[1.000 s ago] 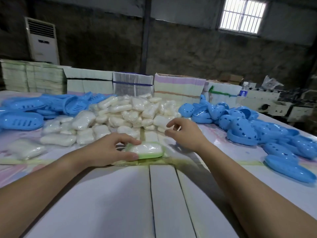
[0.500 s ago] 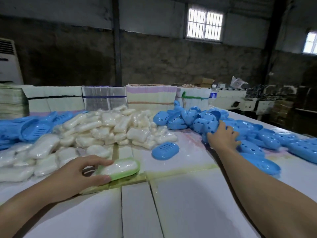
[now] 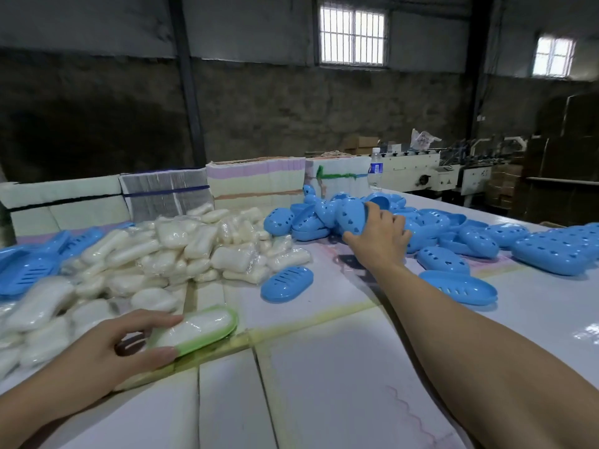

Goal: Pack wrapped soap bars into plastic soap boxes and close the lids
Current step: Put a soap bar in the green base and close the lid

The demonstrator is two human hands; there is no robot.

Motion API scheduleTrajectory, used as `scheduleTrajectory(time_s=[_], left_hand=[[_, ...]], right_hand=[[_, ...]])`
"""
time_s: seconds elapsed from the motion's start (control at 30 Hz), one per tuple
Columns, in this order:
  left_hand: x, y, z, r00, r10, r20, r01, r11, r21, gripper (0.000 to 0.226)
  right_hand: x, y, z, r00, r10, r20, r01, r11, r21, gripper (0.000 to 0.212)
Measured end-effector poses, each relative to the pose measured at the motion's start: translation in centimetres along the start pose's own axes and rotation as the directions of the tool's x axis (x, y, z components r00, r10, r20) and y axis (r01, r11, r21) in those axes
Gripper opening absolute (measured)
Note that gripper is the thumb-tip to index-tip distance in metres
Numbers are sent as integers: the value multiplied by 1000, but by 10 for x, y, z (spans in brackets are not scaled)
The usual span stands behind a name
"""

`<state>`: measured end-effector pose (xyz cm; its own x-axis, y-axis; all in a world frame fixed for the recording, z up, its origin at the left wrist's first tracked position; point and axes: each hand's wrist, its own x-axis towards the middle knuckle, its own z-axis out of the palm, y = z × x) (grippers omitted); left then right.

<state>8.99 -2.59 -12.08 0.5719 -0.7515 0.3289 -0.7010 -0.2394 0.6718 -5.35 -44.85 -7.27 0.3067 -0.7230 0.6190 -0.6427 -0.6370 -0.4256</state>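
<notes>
Left grip (image 3: 107, 348) curled narrow round a green soap-box base (image 3: 207, 332) with a wrapped soap bar (image 3: 194, 325) already seated in it, resting on the bench (image 3: 324, 367). Right grip (image 3: 379, 234) closed on a blue lid (image 3: 353, 215) at the near edge of the blue pile (image 3: 453, 234), thumb under, fingers over.

Best to lift one lid only, shaking off any nested neighbour, then carry it across to the left grip, match the ovals, and press evenly until it seats. Base to be kept steady and flat meanwhile.

Just beyond the left grip, a heap of wrapped soaps (image 3: 181, 247); between the two grips, a lone blue lid (image 3: 287, 283). White glossy bench with yellowish tape seams. Behind: bundled cartons (image 3: 256, 179), a water bottle (image 3: 375, 170), grey walls, barred windows (image 3: 351, 34).
</notes>
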Motion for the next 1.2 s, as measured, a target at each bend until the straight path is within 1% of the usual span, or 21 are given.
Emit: scheduleTrajectory(time_s=[0.07, 0.1, 0.17, 0.23, 0.27, 0.3, 0.37, 0.4, 0.43, 0.47, 0.53, 0.57, 0.6, 0.63, 0.7, 0.73, 0.83, 0.87, 1.0, 1.1, 1.2], left_hand=[[0, 5, 0, 1000, 2, 1, -2, 1000, -13, 48], [0, 8, 1, 1000, 3, -1, -3, 1000, -11, 45], [1, 17, 2, 1000, -9, -9, 9, 1000, -6, 46], [1, 27, 4, 999, -29, -19, 29, 999, -19, 46], [0, 32, 5, 999, -40, -25, 39, 999, -28, 46], [-1, 35, 7, 998, -51, -32, 49, 998, -38, 45], [-3, 40, 9, 997, -68, -40, 65, 996, -65, 43], [-3, 41, 8, 996, -77, -40, 74, 994, -75, 42], [-3, 41, 7, 996, -83, -40, 80, 994, -72, 42], [-3, 41, 5, 995, -95, -41, 93, 994, -55, 45], [-5, 42, 3, 987, -152, -50, 150, 988, -29, 60], [-6, 42, 2, 982, -182, -56, 180, 983, -44, 69], [-6, 42, 2, 978, -199, -63, 195, 978, -71, 75], [-6, 41, 1, 976, -205, -69, 198, 975, -99, 80], [-4, 40, 2, 974, -214, -73, 203, 970, -133, 85], [-3, 40, 2, 973, -216, -76, 205, 969, -136, 87], [-3, 38, 3, 970, -227, -83, 217, 969, -116, 82], [-3, 37, 3, 969, -230, -88, 221, 969, -110, 78], [-4, 40, 2, 972, -205, -111, 194, 975, -106, 75], [-2, 42, 1, 966, -184, -182, 156, 975, -157, 70], [-2, 42, 2, 955, -189, -230, 145, 970, -196, 66]], right_hand=[[-6, -11, -5, 998, -65, 27, 60, 988, 142, 77], [-10, -19, -9, 994, -95, 58, 76, 961, 267, 77], [-22, -38, -21, 974, -164, 159, 52, 836, 546, 73], [-40, -61, -36, 906, -295, 304, -34, 665, 746, 69], [-49, -73, -42, 847, -386, 366, -60, 615, 786, 69], [-58, -85, -47, 773, -484, 411, -34, 615, 788, 69], [-70, -110, -54, 590, -646, 485, 114, 661, 741, 70], [-75, -122, -57, 501, -697, 513, 192, 667, 720, 70], [-80, -133, -58, 434, -729, 529, 242, 660, 711, 69], [-86, -142, -57, 397, -745, 536, 257, 651, 714, 67], [-100, -152, -50, 380, -753, 537, 206, 635, 744, 63], [-107, -152, -46, 381, -758, 529, 201, 627, 753, 62], [-113, -151, -42, 384, -767, 514, 233, 619, 750, 62], [-116, -149, -38, 395, -775, 494, 268, 611, 745, 62], [-117, -143, -36, 424, -774, 471, 258, 601, 756, 65], [-116, -140, -35, 418, -776, 473, 255, 600, 758, 65], [-118, -132, -33, 343, -793, 504, 312, 602, 735, 65], [-118, -131, -32, 335, -793, 509, 314, 603, 734, 65], [-123, -134, -33, 349, -794, 498, 274, 595, 755, 63], [-127, -136, -32, 366, -793, 488, 221, 583, 782, 62], [-128, -136, -31, 385, -794, 471, 174, 564, 807, 65]])
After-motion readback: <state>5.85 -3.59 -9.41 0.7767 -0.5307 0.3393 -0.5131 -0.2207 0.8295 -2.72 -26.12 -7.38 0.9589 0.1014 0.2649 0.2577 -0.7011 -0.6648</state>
